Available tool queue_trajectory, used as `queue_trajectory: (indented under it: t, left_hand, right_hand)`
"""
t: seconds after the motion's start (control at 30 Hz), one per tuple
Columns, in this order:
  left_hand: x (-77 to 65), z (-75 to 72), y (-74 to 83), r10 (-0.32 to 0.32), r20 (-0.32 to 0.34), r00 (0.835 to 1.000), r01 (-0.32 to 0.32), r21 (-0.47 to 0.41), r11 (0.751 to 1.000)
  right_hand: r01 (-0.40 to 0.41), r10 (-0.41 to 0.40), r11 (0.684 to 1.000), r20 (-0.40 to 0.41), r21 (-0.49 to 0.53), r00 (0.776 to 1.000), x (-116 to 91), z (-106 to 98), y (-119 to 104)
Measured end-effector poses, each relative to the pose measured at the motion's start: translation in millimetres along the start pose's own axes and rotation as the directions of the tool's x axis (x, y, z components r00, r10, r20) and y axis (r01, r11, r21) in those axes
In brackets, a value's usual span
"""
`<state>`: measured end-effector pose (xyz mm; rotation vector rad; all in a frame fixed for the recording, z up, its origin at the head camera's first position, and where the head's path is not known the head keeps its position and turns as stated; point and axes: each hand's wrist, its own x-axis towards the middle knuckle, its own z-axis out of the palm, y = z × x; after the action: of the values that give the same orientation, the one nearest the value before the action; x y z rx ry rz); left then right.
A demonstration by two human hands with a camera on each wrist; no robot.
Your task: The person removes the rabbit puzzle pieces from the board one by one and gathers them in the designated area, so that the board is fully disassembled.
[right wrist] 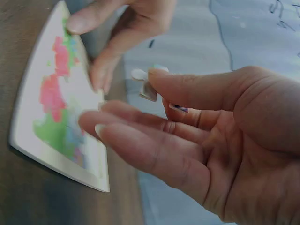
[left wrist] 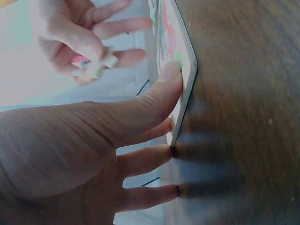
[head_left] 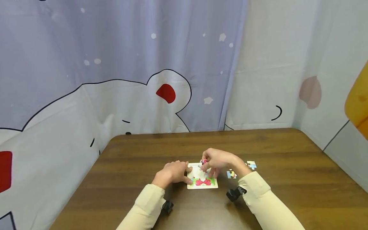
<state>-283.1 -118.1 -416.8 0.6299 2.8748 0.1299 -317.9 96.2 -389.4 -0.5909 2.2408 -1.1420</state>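
A jigsaw puzzle board (head_left: 202,187) with a pale rim lies on the table, its near part filled with green and pink-red pieces and its upper middle pale. My left hand (head_left: 172,173) rests at its left side. In the left wrist view the thumb presses on the board's face, while straight fingers touch its edge and the table. Above the board, my right hand (head_left: 217,160) pinches a small puzzle piece (right wrist: 149,91) between thumb and fingers. The other right fingers extend over the board. The piece's printed face is mostly hidden.
Loose puzzle pieces (head_left: 231,174) lie right of the board, partly behind the right wrist, with another piece (head_left: 251,164) farther back. The brown wooden table (head_left: 138,153) reaches a printed curtain (head_left: 129,105) behind it.
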Motion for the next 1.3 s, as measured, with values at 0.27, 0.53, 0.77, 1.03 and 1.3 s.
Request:
queue_trajectory:
  t: [0.27, 0.53, 0.77, 1.03, 1.3]
  left_hand:
    - [-1.0, 0.7, 1.4, 0.004, -0.012, 1.0, -0.004, -0.013, 1.0]
    - [0.4, -1.1, 0.3, 0.012, -0.024, 1.0, -0.012, -0.013, 1.0]
    - [-0.3, 0.3, 1.2, 0.013, -0.021, 1.0, -0.013, -0.023, 1.0]
    - [-0.6, 1.9, 1.0, 0.021, -0.025, 0.999, -0.021, -0.02, 1.0]
    - [-1.0, 1.4, 0.1, 0.012, -0.02, 1.0, -0.012, -0.009, 1.0]
  right_hand:
    - [0.057, -0.062, 0.993, -0.053, -0.103, 0.997, -37, -32, 19]
    - [-0.01, -0.03, 0.967, -0.152, -0.255, 0.988, -79, -67, 62]
    - [-0.05, 0.015, 0.974, -0.157, -0.221, 0.987, -84, -68, 78]
    - [-0.162, 0.092, 0.958, -0.281, -0.238, 0.955, -74, -57, 83]
    - [-0.206, 0.128, 0.951, -0.317, -0.229, 0.94, -73, -54, 81]
